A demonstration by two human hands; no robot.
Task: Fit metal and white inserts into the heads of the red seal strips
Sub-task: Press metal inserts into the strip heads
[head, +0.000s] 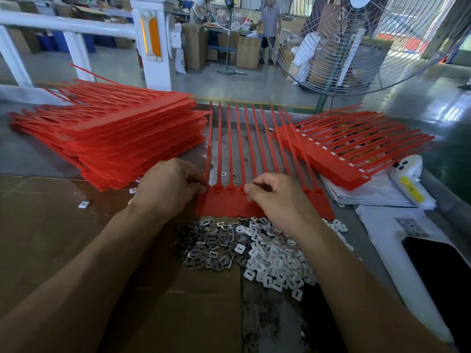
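Now | left hand [169, 186] pinches the end head of the ten-strip red seal row [224, 203] on the counter [33, 159], apparently steadying it | right hand [270, 197], fingers curled onto a middle head; insert hidden | metal inserts [204, 247] and white inserts [275, 266]: two piles, uncountable.

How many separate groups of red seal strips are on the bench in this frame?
3. A tall stack at the left, a single sheet in the middle under both hands, and a fanned sheet at the right. Sheets within the stack can't be counted.
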